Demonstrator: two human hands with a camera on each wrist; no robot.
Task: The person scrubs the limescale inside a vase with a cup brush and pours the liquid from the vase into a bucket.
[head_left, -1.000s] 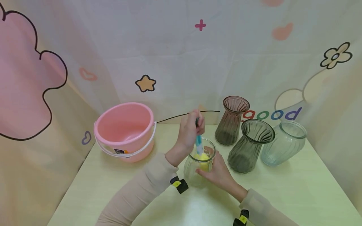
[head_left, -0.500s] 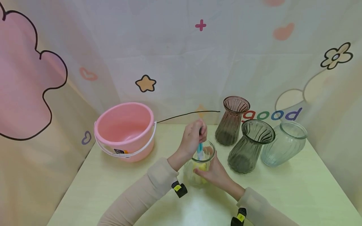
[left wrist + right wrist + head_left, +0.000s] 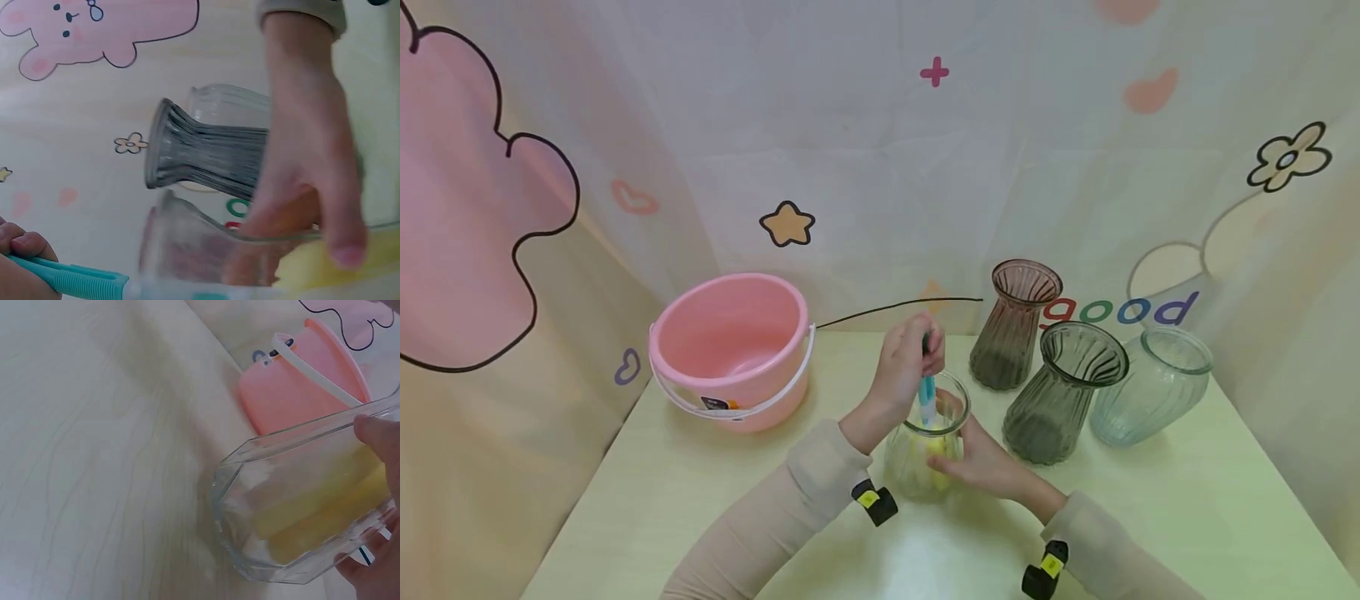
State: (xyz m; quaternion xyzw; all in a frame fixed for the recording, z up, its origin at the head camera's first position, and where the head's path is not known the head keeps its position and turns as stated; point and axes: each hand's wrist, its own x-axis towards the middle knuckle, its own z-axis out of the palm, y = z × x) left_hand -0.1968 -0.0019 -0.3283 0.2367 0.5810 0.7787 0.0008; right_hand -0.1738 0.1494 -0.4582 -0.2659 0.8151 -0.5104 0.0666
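Compared with a second ago, the left hand (image 3: 904, 367) has come down toward the rim of the clear glass vase (image 3: 906, 471), and the yellow sponge head (image 3: 936, 460), which was level with the mouth then, now sits well down inside the body. Its fingers are curled firmly round the teal handle (image 3: 928, 398) of the brush, which stands nearly upright through the neck. On the other side, the right hand (image 3: 988, 458) grips the vase's flank with its thumb on the near face and its fingers around the back, as the left wrist view also shows. From the right wrist the sponge appears through the glass, reaching close to the base; whether it touches the bottom I cannot tell. The vase is on the pale table (image 3: 1187, 525), between a pink bucket (image 3: 778, 375) with a white bail and three other glass vessels: a brownish-pink vase (image 3: 1009, 333) toward the back, a dark grey vase (image 3: 1047, 421) nearer, and a pale blue vase (image 3: 1157, 396) partly behind the grey one. Behind them all hangs a printed cloth (image 3: 850, 125).
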